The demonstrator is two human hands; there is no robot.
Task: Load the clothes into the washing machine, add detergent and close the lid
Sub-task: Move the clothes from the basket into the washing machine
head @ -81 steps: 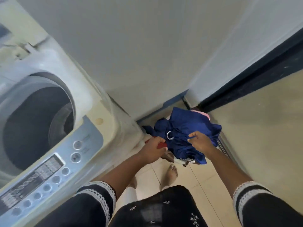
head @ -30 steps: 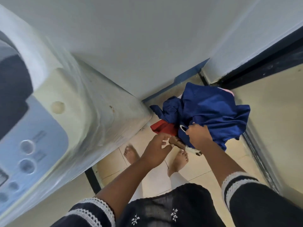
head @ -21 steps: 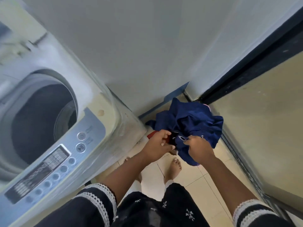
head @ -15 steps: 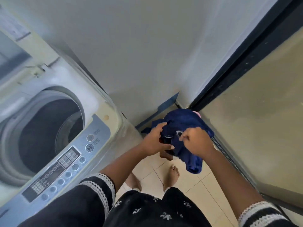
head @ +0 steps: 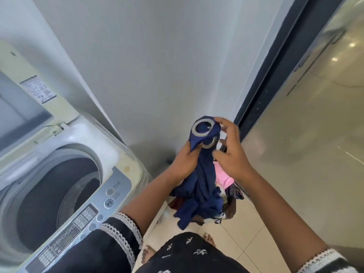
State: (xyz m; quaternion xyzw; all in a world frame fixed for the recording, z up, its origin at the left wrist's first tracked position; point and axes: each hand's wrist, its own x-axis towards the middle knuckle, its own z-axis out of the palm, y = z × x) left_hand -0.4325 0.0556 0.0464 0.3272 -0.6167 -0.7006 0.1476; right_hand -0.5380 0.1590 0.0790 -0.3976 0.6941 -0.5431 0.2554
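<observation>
A navy blue cloth with silver metal eyelet rings (head: 202, 174) hangs lifted in front of me, right of the washing machine (head: 110, 146). My left hand (head: 185, 162) grips the cloth just below the rings. My right hand (head: 230, 152) holds the top edge by the upper ring, fingers partly spread. The machine's lid (head: 23, 99) stands raised, and the dark drum (head: 53, 196) is exposed with something dark inside. Beneath the blue cloth lies a pile of clothes (head: 226, 186) on the floor, pink and brown pieces showing.
A grey wall (head: 157, 66) rises straight ahead. A dark door frame (head: 275, 71) and glossy glass panel (head: 315, 125) close off the right side. The machine's control panel (head: 82, 215) lies near my left sleeve. My bare feet stand on beige tiles (head: 242, 233).
Both hands have raised the blue cloth off the pile, so it now hangs long with its eyelet rings on top. The pink clothing beneath has come into sight.
</observation>
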